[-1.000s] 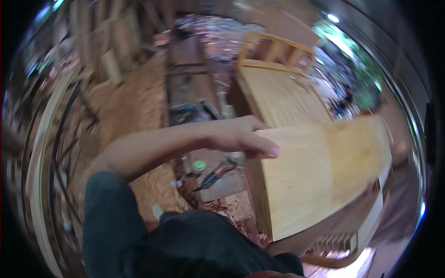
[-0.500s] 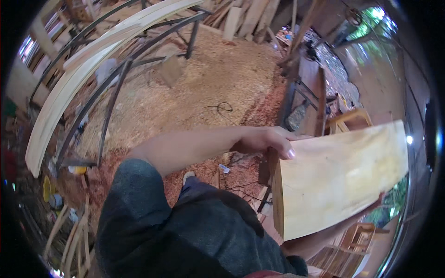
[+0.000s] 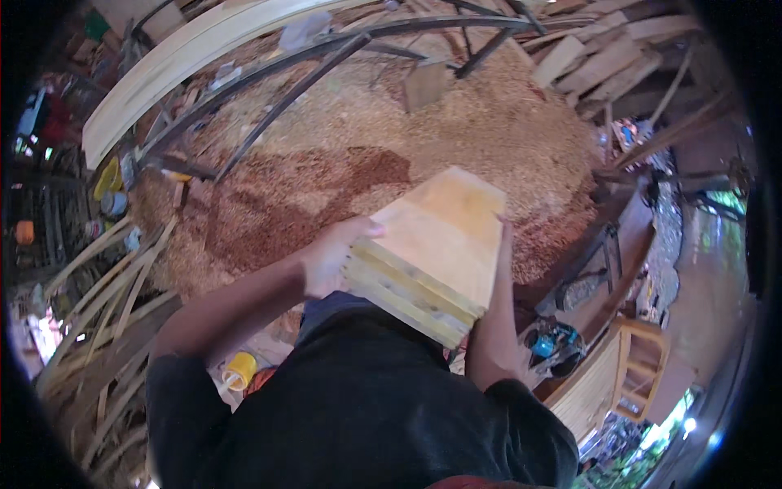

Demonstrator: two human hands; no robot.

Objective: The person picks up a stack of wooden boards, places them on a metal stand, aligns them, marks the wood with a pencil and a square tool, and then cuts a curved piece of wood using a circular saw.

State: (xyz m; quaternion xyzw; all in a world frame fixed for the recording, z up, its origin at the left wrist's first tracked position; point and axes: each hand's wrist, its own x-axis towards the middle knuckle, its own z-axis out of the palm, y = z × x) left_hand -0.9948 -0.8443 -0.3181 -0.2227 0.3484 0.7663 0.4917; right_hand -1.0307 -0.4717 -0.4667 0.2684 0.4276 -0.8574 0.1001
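Handling of a stack of wooden boards (image 3: 440, 236), held just right of the view's centre, its layered end facing the wearer at 6 o'clock. The left hand (image 3: 330, 257) grasps the stack at its 9 o'clock corner; the right hand (image 3: 503, 269) holds the 3 o'clock edge, its grip partly hidden. Surroundings: sawdust (image 3: 489, 134) at 1 o'clock; a long pale plank (image 3: 204, 50) near 11 o'clock; a yellow cup (image 3: 241, 368) near 8 o'clock; a turquoise-and-black tool (image 3: 554, 344) at 4 o'clock.

Pale wooden boards (image 3: 440, 236), stacked, held up
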